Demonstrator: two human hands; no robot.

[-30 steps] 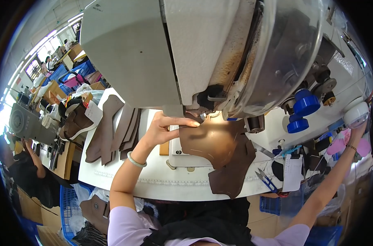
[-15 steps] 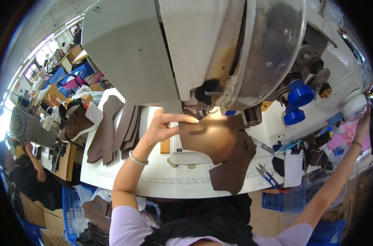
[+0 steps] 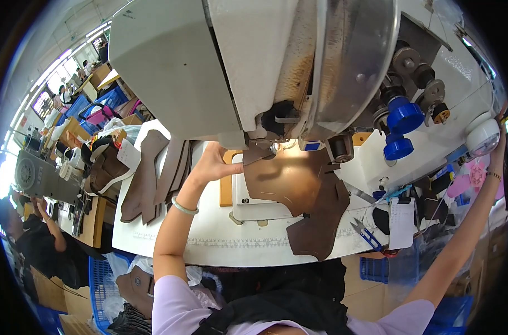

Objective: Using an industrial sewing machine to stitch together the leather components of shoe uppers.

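Observation:
A brown leather piece point(image 3: 282, 178) lies under the needle area of a large sewing machine point(image 3: 254, 67), lit by its lamp. Joined to or overlapping it, a darker brown panel point(image 3: 321, 223) spreads toward the table's front edge. My left hand point(image 3: 212, 164) is at the leather's left edge, thumb stretched toward it and apart from the fingers, whose tips the machine head hides. Far to the right, my right hand point(image 3: 502, 120) reaches up beside a white rounded machine part point(image 3: 482, 135); its fingers are too small and near the rim to make out.
Several brown leather strips point(image 3: 148, 178) lie left on the white table point(image 3: 220, 234), near a brown shoe point(image 3: 106, 167). Blue-handled thread snips point(image 3: 367, 233) and a white paper slip point(image 3: 401, 223) lie right. Blue knobs point(image 3: 405, 116) jut from the machine. A co-worker point(image 3: 47, 240) sits at left.
My left index finger, earlier stretched over the leather by the needle, is now drawn back behind the machine head. The leather has barely shifted. The co-worker's head has come into view.

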